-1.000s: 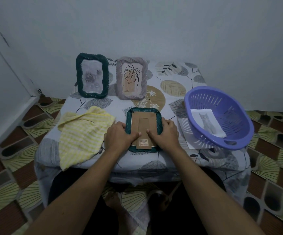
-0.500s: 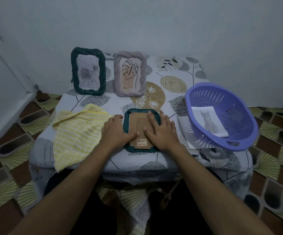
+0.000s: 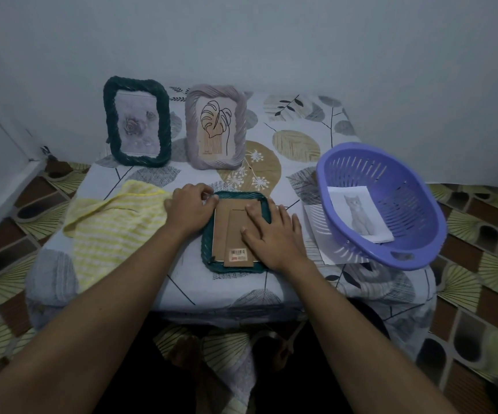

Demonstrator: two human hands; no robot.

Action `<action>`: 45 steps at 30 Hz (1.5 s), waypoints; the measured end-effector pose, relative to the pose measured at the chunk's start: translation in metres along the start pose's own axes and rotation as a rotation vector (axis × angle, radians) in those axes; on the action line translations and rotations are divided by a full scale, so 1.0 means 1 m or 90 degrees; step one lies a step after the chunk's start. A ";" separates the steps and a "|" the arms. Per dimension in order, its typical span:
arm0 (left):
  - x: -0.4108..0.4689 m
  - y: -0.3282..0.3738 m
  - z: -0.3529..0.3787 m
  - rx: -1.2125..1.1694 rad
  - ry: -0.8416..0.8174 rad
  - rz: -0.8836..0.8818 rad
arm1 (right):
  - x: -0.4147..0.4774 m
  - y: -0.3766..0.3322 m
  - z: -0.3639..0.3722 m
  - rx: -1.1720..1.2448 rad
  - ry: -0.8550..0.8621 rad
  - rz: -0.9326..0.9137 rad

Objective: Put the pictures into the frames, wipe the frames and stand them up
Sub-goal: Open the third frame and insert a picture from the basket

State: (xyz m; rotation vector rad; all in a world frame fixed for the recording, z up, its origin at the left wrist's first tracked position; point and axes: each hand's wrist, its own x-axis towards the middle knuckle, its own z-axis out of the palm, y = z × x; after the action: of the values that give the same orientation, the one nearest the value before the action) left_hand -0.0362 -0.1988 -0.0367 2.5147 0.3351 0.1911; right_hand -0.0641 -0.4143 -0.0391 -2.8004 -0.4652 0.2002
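One face-down frame [image 3: 229,228], right hand [image 3: 271,234] flat, left hand [image 3: 189,209] pinching corner

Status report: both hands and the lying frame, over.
Left hand pinches far left corner of face-down green frame. Right hand flat on its cardboard back. Yellow cloth alongside, not blocking.

— What are we wearing here?
— Little of it shows. Our left hand [image 3: 189,209] and right hand [image 3: 274,237] are bare, and both forearms [image 3: 116,294] run bare from the wrists to the edge at 7 and 5 o'clock.
— And lower down?
— At 6 o'clock a dark garment [image 3: 158,383] covers our lap. Its cut is too dim to tell.
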 end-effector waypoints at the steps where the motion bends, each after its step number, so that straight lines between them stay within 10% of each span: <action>1: 0.002 0.000 0.002 0.002 0.005 -0.001 | 0.000 0.000 0.000 0.002 0.002 -0.002; 12: 0.016 0.021 0.008 -0.006 0.034 -0.169 | 0.002 0.000 0.001 0.002 0.007 0.000; 35: -0.067 0.003 0.009 0.153 -0.100 0.075 | 0.002 -0.002 -0.007 0.080 -0.007 0.032; 45: -0.072 0.004 0.007 0.148 -0.065 0.081 | 0.034 -0.002 -0.030 0.303 0.120 0.235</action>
State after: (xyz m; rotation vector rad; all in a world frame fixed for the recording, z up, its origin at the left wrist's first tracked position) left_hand -0.1031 -0.2265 -0.0444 2.7656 0.1640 0.0773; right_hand -0.0275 -0.4087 -0.0132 -2.3766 0.1367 0.1037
